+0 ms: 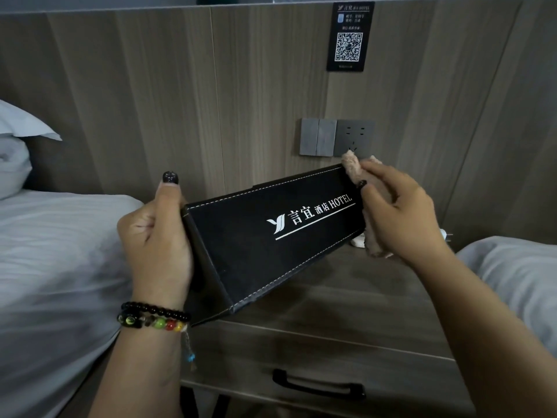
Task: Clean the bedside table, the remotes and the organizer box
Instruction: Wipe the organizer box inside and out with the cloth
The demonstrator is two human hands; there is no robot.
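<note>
Above the bench [346,303] between two beds, we hold the black organizer box [271,236] up in the air, tilted so that its long printed face looks toward us and its right end sits higher and farther than its left. Our left hand [156,239] is clamped on the near left end, thumb up along the edge and fingers wrapped behind, which steadies the box and keeps it off the wood so every side can be reached. Our right hand [401,215] is closed around a tan cloth [351,165], pinching it over the far right corner of the box; we judge that the wiping of the box is under way there, with the printed face yet to be covered. The two hands are well apart, one at each end of the box. Beaded bracelets [153,319] ring the left wrist. Behind the right hand, a wall switch and socket [336,137] are set into the wooden panel, with a dark QR sign [349,37] higher up. A small white object [357,241] lies on the bench just under the box's right end; we cannot tell what it is. No remotes show. Below, the drawer handle [319,384] faces us.
</note>
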